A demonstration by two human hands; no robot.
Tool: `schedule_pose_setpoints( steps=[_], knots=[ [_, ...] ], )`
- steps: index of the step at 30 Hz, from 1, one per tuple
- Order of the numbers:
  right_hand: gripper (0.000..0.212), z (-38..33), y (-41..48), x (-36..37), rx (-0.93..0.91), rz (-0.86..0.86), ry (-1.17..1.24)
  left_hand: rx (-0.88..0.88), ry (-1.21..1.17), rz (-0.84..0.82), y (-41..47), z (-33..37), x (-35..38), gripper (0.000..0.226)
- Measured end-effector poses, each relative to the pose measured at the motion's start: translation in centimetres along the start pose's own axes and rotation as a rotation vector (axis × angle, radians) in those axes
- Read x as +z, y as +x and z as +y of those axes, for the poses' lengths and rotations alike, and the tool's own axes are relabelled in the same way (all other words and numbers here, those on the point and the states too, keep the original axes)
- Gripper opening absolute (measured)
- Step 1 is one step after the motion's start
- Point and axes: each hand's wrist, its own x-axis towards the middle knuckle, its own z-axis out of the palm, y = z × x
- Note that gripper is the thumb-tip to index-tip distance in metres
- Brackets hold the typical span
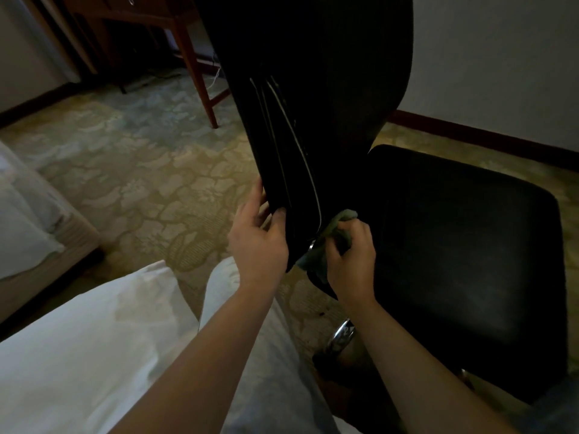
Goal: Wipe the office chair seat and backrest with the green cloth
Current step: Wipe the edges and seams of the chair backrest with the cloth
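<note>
Bracing the backrest (pixel 313 89), we curled our left hand (pixel 257 242) round its lower edge, likely to stop it swivelling. Our right hand (pixel 351 255) gripped the bunched green cloth (pixel 343 217), pressed low against that edge, just above the seat (pixel 470 245).

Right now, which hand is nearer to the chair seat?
Right. The right hand, clutching the green cloth, sits at the seat edge by the backrest. The left hand grips the backrest lower edge, on the side away from the seat.
</note>
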Motion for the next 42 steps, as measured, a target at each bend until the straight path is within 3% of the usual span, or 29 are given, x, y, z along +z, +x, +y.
schedule_pose_setpoints(
  steps=[4,11,16,21,24,29,36,42],
  knots=[
    [0.017,1.5,-0.4,-0.1,0.062,-0.153,-0.09,0.0,0.002,-0.013,0.0,0.0,-0.3,0.06],
    [0.025,-0.4,0.2,-1.5,-0.051,0.024,0.028,0.015,0.007,-0.013,-0.1,-0.2,-0.2,0.06],
    [0.022,-0.2,-0.4,0.4,0.032,0.058,-0.008,0.03,0.033,0.0,-0.3,-0.1,0.0,0.06],
    [0.027,1.2,-1.4,1.6,0.15,-0.201,-0.154,0.078,0.136,0.023,-0.2,-0.1,-0.1,0.061],
    [0.027,0.8,-1.4,0.1,0.138,-0.127,-0.123,0.075,0.131,0.036,-0.2,-0.1,0.0,0.06],
    [0.033,-1.2,-0.5,-3.4,0.006,-0.11,-0.108,0.056,0.119,0.066,-0.5,0.2,0.3,0.059],
    [0.037,-6.3,1.0,-7.0,-0.279,-0.116,-0.139,0.002,0.015,-0.051,0.6,1.2,-1.3,0.053],
    [0.044,-11.8,3.7,-8.4,-0.485,-0.15,-0.279,0.008,-0.102,-0.048,1.4,3.6,-2.0,0.039]
  ],
)
